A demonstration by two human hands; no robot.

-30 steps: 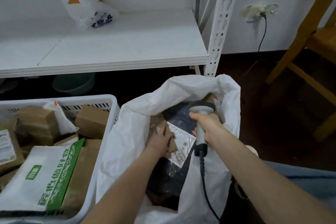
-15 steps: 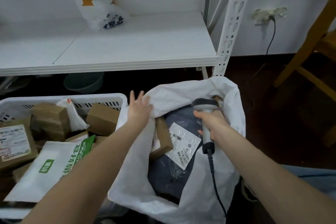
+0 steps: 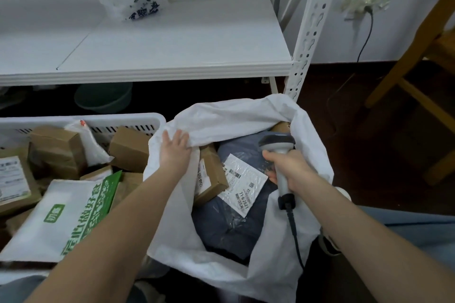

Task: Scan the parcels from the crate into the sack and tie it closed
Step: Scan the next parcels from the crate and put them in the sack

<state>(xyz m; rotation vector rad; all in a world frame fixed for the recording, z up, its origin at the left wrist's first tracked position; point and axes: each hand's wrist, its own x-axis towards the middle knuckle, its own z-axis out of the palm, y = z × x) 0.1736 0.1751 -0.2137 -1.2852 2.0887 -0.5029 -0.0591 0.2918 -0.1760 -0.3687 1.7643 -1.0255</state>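
A white sack stands open in front of me. Inside lie a small brown box and a dark blue mailer with a white label. My left hand rests on the sack's left rim with straight fingers; its thumb is hidden. My right hand grips a grey barcode scanner over the sack's right side, its cable hanging down. The white crate on the left holds several parcels, among them brown boxes and a white-and-green mailer.
A white shelf runs across behind, with a plastic bag on it and a green basin underneath. Its perforated upright stands just behind the sack. A wooden chair is at right, below a wall socket.
My left hand let go of the small brown box inside the sack, lifted out and moved to the sack's left rim. The right hand keeps the scanner in about the same place.
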